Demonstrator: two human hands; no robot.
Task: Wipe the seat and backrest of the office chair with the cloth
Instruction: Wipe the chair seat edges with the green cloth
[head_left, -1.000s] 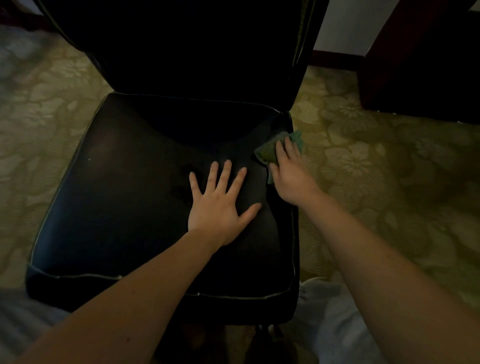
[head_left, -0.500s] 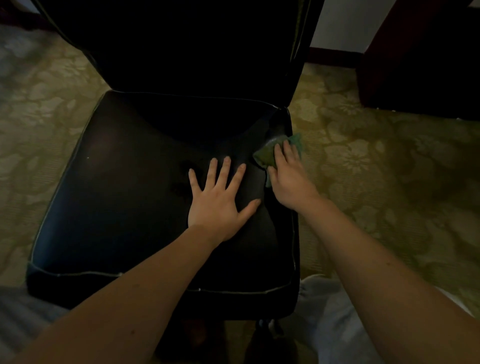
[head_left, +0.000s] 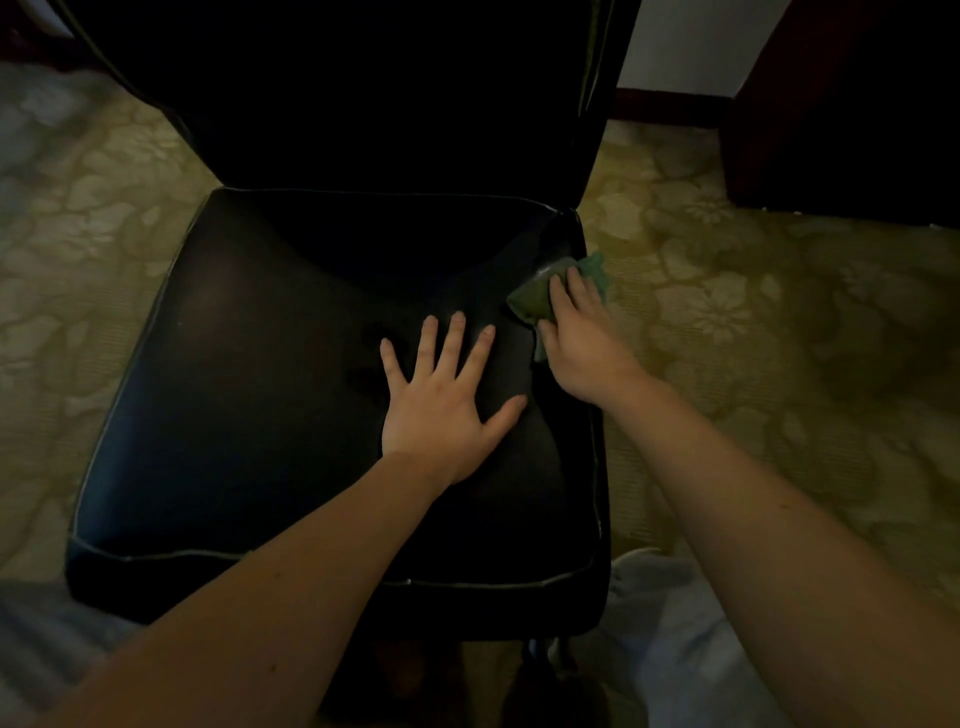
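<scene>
Your right hand (head_left: 587, 343) presses the crumpled green cloth (head_left: 532, 299) against the right rear corner of the black padded seat (head_left: 260, 389) of the office chair, at its piped edge. Part of the cloth overhangs toward the patterned carpet (head_left: 727, 312). The fingers (head_left: 576, 283) lie extended over the cloth, not curled round it. Your left hand (head_left: 441, 410) rests palm down near the seat centre, fingers spread, holding nothing.

Judged progress: seat wiping is in hand at this one corner. No wiped zone is distinguishable on the dark upholstery, so completed coverage cannot be confirmed. Neither hand touches the tall black backrest (head_left: 389, 93); treat it as outstanding.
</scene>
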